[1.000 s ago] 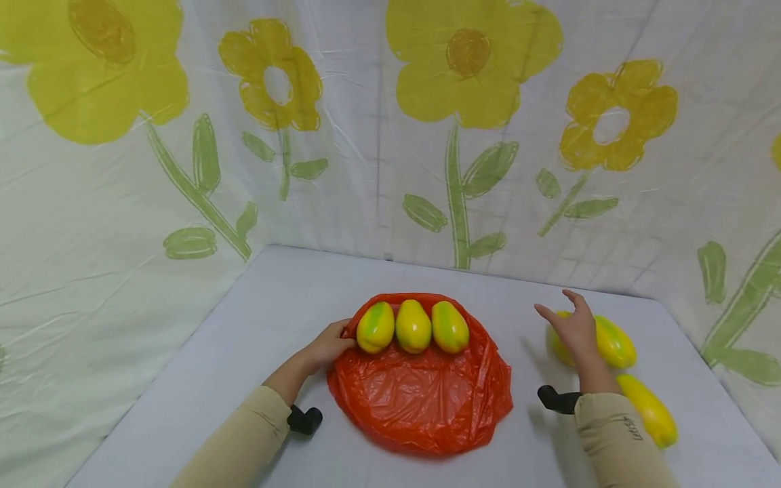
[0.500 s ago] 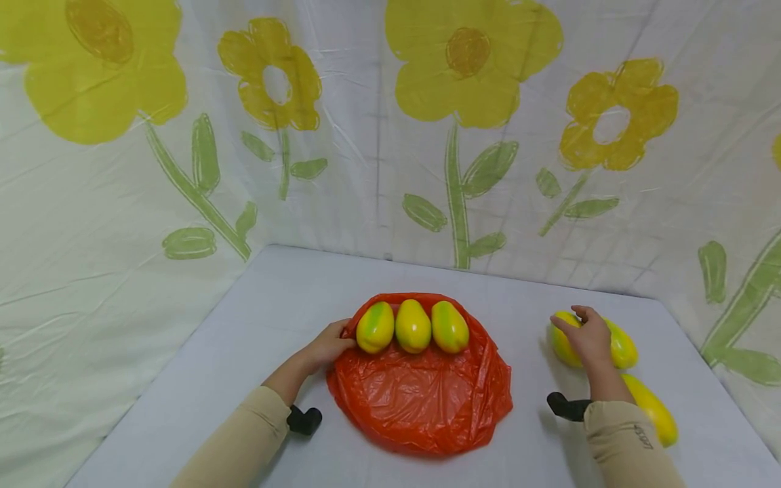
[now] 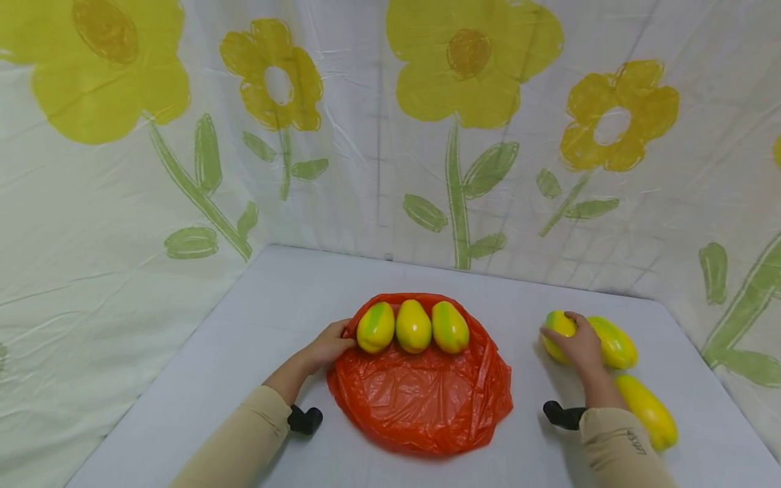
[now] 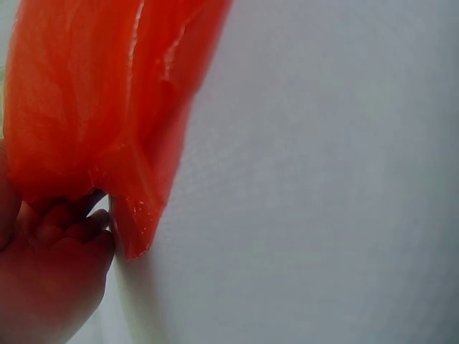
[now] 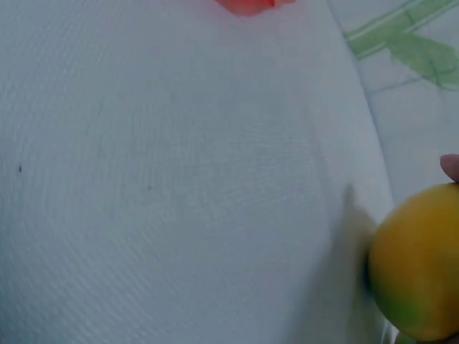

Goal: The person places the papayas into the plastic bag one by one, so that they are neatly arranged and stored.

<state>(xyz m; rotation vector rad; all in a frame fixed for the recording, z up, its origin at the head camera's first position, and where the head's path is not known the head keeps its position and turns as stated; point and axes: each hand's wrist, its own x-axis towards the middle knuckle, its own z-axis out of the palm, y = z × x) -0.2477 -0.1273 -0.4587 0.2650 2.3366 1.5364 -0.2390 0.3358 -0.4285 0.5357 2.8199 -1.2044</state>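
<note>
A red plastic bag (image 3: pixel 421 407) lies spread on the table, its rim rolled open. Three yellow-green papayas (image 3: pixel 413 327) sit side by side along its far part. My left hand (image 3: pixel 326 347) grips the bag's left rim; in the left wrist view its curled fingers (image 4: pixel 61 229) are under the red plastic. Over on the right, my right hand (image 3: pixel 582 346) holds a papaya (image 3: pixel 558 329) between thumb and fingers. The right wrist view shows this papaya (image 5: pixel 419 265) at the lower right with a fingertip on top. Most of that hand is outside the wrist view.
Two more papayas lie to the right of my right hand, one just beside it (image 3: pixel 615 343) and one nearer the front (image 3: pixel 649 413), partly behind the sleeve. The white table (image 3: pixel 293 285) ends at a cloth backdrop (image 3: pixel 342 224) painted with flowers.
My right hand has come down to the leftmost papaya of the right group and taken hold of it. That papaya has shifted slightly left. The left hand and bag stay put.
</note>
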